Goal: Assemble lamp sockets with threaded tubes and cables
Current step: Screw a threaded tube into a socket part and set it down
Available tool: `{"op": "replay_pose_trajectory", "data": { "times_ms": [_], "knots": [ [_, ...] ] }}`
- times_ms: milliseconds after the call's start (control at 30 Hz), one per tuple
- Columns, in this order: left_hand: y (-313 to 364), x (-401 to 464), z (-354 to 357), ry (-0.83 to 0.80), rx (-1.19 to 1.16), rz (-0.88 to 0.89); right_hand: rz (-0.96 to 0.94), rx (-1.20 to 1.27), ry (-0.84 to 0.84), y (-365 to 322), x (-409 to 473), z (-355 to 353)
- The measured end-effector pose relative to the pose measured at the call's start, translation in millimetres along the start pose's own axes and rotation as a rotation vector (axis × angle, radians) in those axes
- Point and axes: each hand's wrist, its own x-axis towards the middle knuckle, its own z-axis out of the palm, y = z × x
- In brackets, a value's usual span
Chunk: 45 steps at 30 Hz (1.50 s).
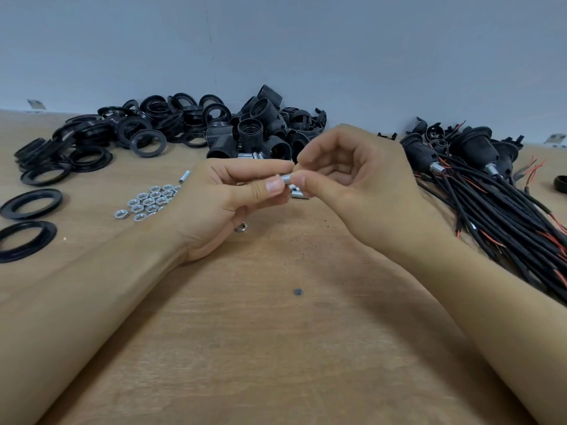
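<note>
Both hands are up just above the counter (276,348), and they meet in the middle. The left hand (221,197) pinches a small silver threaded tube (286,179) between its thumb and first finger. The right hand (346,176) pinches the other end of the same tube with its fingers curled in. It looks like the person is getting one tube ready, maybe to put a nut on it, but I cannot tell if a nut is already on. Next, the tube likely has to go into a socket, so one hand must let go and reach for a part while the other holds the tube straight. A single nut (241,227) lies on the counter just under the left hand. More silver nuts (150,202) sit in a little bunch to the left, and one loose tube (184,176) lies near them. Black sockets (260,127) are piled at the back, with a big heap of black rings (122,130) beside them on the left. On the right lies a thick bundle of black cables (497,204) with sockets already on them. The sockets are behind the hands, so the reach goes over the small tubes lying there, and those could roll away if bumped.
</note>
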Motion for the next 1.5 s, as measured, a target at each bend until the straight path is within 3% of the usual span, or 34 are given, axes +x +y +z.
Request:
{"op": "replay_pose_trajectory", "data": {
  "times_ms": [200,367,467,700,867,967,1400,1500],
  "knots": [
    [1.3,0.2,3.6,0.091,0.034,0.029,0.163,0.104,0.014,2.5,0.8,2.6],
    [3.0,-0.6,4.9,0.07,0.06,0.05,0.248,0.256,0.064,4.4,0.4,8.2],
    [4.5,0.3,6.5,0.104,0.057,0.059,0.269,0.329,0.007,3.4,0.5,7.1],
    [7.3,-0.2,5.8,0.115,0.052,0.079,0.284,0.222,-0.048,5.6,-0.2,6.6],
    [7.5,-1.0,7.1,0.127,0.055,0.078,0.447,0.181,-0.129,6.2,0.8,8.2],
    [8.4,-0.4,7.1,0.146,0.053,0.076,0.415,0.165,-0.14,6.9,1.3,6.0],
    [7.8,-1.9,10.1,0.127,0.081,0.081,0.521,0.274,-0.265,4.6,2.1,6.0],
    [10.0,-1.4,8.4,0.061,-0.058,0.059,0.549,0.282,-0.24,4.7,1.6,8.1]
  ]
}}
